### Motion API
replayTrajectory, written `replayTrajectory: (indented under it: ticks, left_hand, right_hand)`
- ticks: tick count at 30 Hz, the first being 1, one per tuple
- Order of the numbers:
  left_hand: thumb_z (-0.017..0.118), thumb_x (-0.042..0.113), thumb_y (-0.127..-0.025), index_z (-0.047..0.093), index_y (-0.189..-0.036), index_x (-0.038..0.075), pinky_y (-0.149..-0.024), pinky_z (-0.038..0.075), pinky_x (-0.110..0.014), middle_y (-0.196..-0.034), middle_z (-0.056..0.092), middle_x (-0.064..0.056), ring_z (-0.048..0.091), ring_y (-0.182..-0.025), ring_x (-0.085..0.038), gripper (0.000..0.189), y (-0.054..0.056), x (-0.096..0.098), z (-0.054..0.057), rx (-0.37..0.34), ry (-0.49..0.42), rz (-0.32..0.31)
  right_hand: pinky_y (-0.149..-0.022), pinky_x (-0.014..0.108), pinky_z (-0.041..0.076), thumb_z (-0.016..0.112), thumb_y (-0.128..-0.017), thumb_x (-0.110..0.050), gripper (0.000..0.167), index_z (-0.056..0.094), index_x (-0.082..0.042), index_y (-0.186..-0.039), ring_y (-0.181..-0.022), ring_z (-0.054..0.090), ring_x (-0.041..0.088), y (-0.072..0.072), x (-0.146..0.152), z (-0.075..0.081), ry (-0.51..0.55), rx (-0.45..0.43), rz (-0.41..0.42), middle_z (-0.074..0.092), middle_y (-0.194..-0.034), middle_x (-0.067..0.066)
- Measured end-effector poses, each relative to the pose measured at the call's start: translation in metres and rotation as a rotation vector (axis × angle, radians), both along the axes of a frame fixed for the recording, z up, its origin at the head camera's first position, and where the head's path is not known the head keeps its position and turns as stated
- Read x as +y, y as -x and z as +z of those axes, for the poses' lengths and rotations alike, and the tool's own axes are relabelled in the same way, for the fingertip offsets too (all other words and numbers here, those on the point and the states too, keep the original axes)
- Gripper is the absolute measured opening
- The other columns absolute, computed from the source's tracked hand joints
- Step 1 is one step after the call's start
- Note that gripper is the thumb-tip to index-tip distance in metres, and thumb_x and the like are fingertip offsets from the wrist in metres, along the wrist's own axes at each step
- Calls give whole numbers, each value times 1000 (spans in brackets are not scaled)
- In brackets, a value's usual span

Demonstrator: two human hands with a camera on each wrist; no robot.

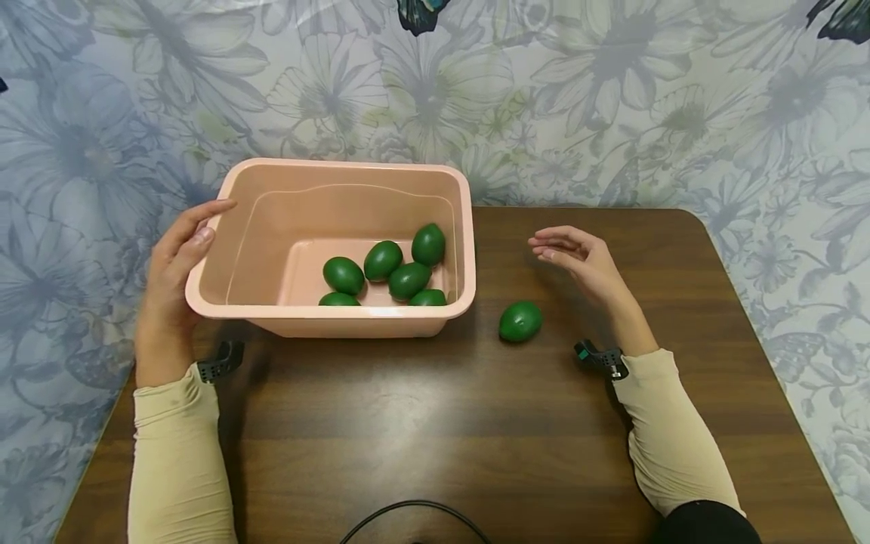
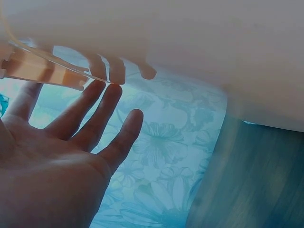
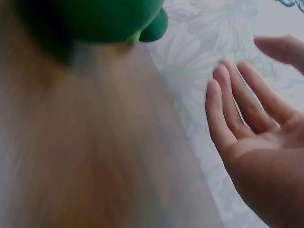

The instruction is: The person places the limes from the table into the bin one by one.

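The pink plastic bin (image 1: 326,310) stands toward the back left of the table, with several glossy dark green, avocado-like fruits (image 1: 409,282) on its floor. At its left end my left hand (image 1: 178,279) holds the rim, index finger over the edge and thumb beside it. In the left wrist view, the other fingers (image 2: 107,102) reach the outer wall of the bin. One more green fruit (image 1: 520,322) lies on the table right of the bin. Above and right of that fruit, my right hand (image 1: 581,261) hovers with extended fingers and holds nothing.
A brown wooden table (image 1: 408,423) carries everything, with flowered cloth or paper (image 1: 612,98) behind and beside it. A black cable (image 1: 414,503) curves at the near edge. Dark bands with small devices (image 1: 601,358) sit at both wrists.
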State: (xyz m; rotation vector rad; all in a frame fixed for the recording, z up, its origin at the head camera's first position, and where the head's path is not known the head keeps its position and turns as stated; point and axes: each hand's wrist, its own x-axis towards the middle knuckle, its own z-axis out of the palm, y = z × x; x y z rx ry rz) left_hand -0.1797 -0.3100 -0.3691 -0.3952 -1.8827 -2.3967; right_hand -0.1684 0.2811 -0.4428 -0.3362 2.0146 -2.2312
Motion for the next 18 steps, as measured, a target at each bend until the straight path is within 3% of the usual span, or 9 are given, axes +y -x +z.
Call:
replayTrajectory:
  ticks: [5,10,18]
  left_hand:
    - [50,8,-106,50,-150,-8,-93,58,-30,-149,52,-21,60,-122,-28,47,0,2,0,11,-23,-50]
    - [51,10,-105,52,-149,-8,-94,57,-30,-147,55,-20,60,-121,-27,47,2,5,2,17,-9,-40]
    - [52,10,-105,49,-150,-11,-93,58,-31,-149,53,-24,61,-121,-30,50,1,2,0,16,2,3]
  right_hand:
    - [-105,41,53,63,-103,1,41,55,13,-142,-126,67,27,-21,31,-11,-110,2,128,66,-139,22]
    - [-105,38,54,60,-104,3,41,53,13,-144,-128,67,25,-37,56,-22,-150,-20,148,62,-142,26]
    - [-110,38,51,62,-104,1,44,53,7,-147,-136,60,34,-34,46,-25,-179,-53,234,58,-146,29]
